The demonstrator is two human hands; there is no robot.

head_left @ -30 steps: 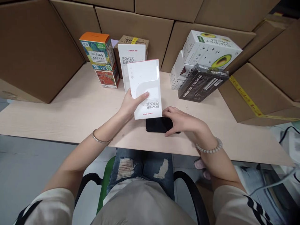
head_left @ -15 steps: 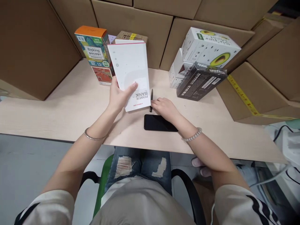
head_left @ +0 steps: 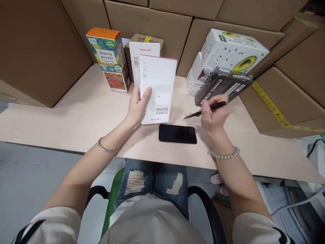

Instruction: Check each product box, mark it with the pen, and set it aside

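My left hand (head_left: 138,103) grips a white power bank box (head_left: 159,81) by its left side, thumb across the front. Its printed lettering appears upside down. In my right hand (head_left: 215,113) is a black pen (head_left: 196,115), held with its tip pointing left toward the box; the fingers are slightly blurred. A dark smartphone (head_left: 177,134) lies on the table between and below my hands. Behind the held box stands a second white power bank box (head_left: 134,61), partly hidden by it.
An orange-topped Binking box (head_left: 106,51) rests on a smaller box (head_left: 115,81) at the left. On the right, a black box (head_left: 220,86) leans against white avocado-print boxes (head_left: 232,51). Large cardboard cartons (head_left: 149,23) line the back and sides of the wooden table (head_left: 63,125).
My right hand has lifted the pen off the table and moved right with it. My left hand has shifted the power bank box to the right, uncovering the second one behind.
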